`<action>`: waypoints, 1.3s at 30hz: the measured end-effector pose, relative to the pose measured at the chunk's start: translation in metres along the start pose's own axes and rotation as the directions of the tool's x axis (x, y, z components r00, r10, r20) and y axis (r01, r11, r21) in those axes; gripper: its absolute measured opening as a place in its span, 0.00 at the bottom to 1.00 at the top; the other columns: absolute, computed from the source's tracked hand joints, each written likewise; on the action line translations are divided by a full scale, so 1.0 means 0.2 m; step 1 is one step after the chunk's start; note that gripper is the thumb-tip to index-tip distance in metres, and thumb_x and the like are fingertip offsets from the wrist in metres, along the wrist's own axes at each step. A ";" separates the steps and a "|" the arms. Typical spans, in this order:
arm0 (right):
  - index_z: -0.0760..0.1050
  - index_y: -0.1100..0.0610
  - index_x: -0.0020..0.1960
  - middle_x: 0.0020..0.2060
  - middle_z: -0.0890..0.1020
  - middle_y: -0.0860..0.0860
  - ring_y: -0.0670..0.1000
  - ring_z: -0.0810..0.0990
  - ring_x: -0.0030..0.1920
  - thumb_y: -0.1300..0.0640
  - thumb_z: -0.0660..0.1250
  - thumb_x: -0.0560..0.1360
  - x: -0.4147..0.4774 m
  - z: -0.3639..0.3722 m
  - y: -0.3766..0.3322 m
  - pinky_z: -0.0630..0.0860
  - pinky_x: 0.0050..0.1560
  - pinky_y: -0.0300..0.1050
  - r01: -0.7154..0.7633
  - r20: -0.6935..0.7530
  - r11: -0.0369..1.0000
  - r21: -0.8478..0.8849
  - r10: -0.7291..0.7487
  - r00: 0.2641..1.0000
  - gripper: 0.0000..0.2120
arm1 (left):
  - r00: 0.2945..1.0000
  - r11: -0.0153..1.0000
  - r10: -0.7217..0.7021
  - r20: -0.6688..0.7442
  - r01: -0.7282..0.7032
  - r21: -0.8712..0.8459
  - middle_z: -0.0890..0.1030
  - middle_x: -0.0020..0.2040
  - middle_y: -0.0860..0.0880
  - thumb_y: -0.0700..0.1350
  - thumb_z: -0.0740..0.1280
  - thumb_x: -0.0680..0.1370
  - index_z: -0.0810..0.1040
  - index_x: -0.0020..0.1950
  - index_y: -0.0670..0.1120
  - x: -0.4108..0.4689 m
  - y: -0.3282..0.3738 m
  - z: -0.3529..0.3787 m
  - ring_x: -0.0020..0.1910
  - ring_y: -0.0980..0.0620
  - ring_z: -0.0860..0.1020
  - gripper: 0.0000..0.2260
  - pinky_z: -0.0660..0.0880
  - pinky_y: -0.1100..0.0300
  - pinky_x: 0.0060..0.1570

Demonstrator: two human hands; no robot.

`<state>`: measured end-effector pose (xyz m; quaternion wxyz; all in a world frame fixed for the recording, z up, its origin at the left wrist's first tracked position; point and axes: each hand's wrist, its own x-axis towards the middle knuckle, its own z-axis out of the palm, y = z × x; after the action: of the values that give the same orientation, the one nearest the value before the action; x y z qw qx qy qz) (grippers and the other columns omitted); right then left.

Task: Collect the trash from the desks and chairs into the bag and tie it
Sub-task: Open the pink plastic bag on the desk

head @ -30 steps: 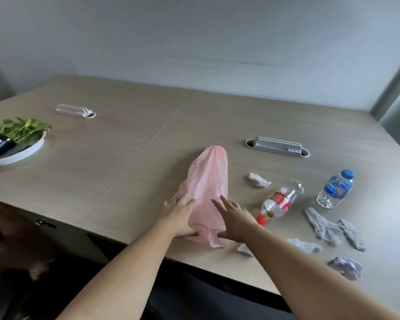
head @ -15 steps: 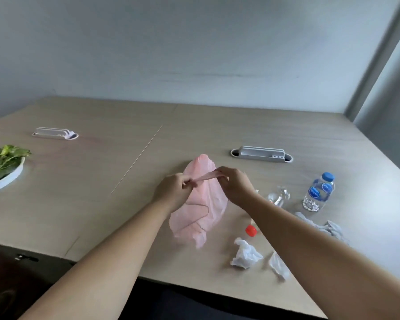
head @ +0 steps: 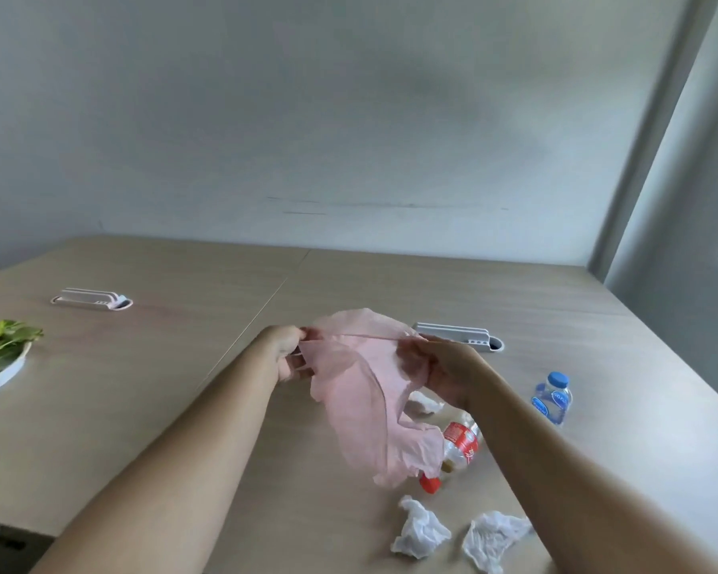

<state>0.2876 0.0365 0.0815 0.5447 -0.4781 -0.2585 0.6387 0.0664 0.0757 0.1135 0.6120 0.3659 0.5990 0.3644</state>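
Note:
A thin pink plastic bag (head: 365,391) hangs above the wooden desk (head: 142,408), held at its top edge by both hands. My left hand (head: 285,352) pinches the left side of the rim, and my right hand (head: 440,372) grips the right side, pulling the mouth apart. Under the bag lies a clear bottle with a red label and red cap (head: 459,447). Two crumpled white tissues (head: 417,530) (head: 492,538) sit near the front edge, and another tissue (head: 425,401) shows behind the bag. A small water bottle with a blue cap (head: 553,397) stands to the right.
A white dish with green leaves (head: 1,366) sits at the left edge. Two grey cable ports (head: 92,300) (head: 461,337) are set into the desk. A wall runs behind the desk, and a corner post stands at the right.
Both hands lifted the pink bag off the desk and have pulled its top edge wider apart. The view tilted upward, so less of the desk's front shows.

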 end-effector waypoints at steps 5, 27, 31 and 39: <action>0.74 0.58 0.37 0.23 0.75 0.51 0.48 0.74 0.22 0.57 0.60 0.80 0.01 -0.06 -0.06 0.71 0.33 0.42 -0.113 -0.170 0.983 -0.148 0.087 0.982 0.13 | 0.998 0.993 0.007 0.057 -0.013 0.119 0.77 0.31 0.48 0.39 0.55 0.79 0.74 0.38 0.46 0.04 -0.04 -0.06 0.34 0.48 0.74 0.13 0.72 0.59 0.34; 0.78 0.61 0.38 0.31 0.83 0.53 0.49 0.81 0.31 0.53 0.64 0.77 0.02 -0.02 -0.16 0.79 0.37 0.40 0.056 0.203 0.966 -0.252 -0.004 0.979 0.15 | 0.427 -0.317 0.782 0.454 -0.355 0.880 0.78 0.39 0.49 0.56 0.78 0.56 0.72 0.51 0.46 -0.05 -0.33 0.35 0.33 0.48 0.77 0.29 0.70 0.57 0.28; 0.76 0.58 0.36 0.33 0.76 0.54 0.51 0.73 0.34 0.39 0.75 0.63 -0.02 -0.03 -0.23 0.72 0.39 0.43 0.221 0.198 0.730 -0.647 -0.119 0.973 0.22 | 0.374 -0.275 0.816 0.441 -0.421 0.865 0.77 0.34 0.48 0.35 0.72 0.62 0.72 0.48 0.44 0.00 -0.24 0.37 0.26 0.46 0.77 0.18 0.71 0.58 0.24; 0.67 0.56 0.61 0.48 0.77 0.53 0.55 0.76 0.50 0.53 0.72 0.64 -0.11 -0.24 -0.26 0.75 0.54 0.50 -0.002 -0.003 0.004 -1.000 -0.304 0.953 0.28 | 0.383 -0.091 0.860 0.339 -0.538 0.838 0.78 0.51 0.43 0.32 0.57 0.76 0.68 0.57 0.42 0.03 -0.03 0.41 0.41 0.39 0.78 0.11 0.65 0.56 0.34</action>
<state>0.3527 0.0219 0.1137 0.1453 -0.7567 -0.6182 0.1556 0.1479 0.0773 0.1067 -0.0742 0.8147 0.4804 0.3162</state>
